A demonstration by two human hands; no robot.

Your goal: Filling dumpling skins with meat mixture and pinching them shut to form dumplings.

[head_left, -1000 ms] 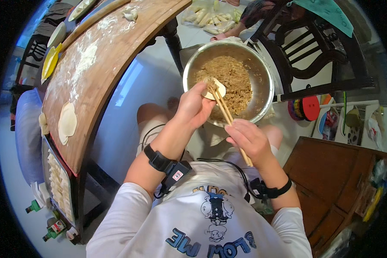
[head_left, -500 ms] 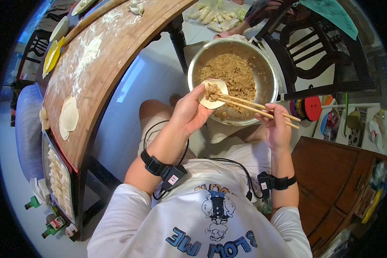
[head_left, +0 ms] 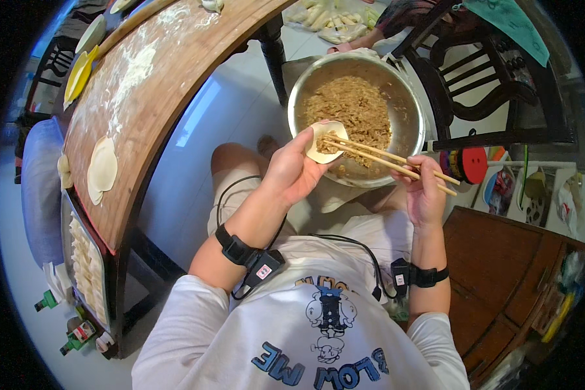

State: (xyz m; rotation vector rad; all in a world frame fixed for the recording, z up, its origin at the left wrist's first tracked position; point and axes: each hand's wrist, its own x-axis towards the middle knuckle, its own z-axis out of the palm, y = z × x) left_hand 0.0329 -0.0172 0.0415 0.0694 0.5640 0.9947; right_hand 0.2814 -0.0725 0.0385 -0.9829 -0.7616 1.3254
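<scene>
At frame centre, I have the left hand clamped on the wrapper bearing filling; right of centre, the right hand grips the chopsticks. Excess tip pressure could puncture the wrapper.

Shows a dark carved wooden chair at upper right with a teal cloth over its top, and a clear bag of pale vegetables on the tiled floor near it. Has, down the right side, a red round object beside a white rack of bins, then a brown wooden cabinet. Includes, at far left, a rounded blue object and two green bottles.
</scene>
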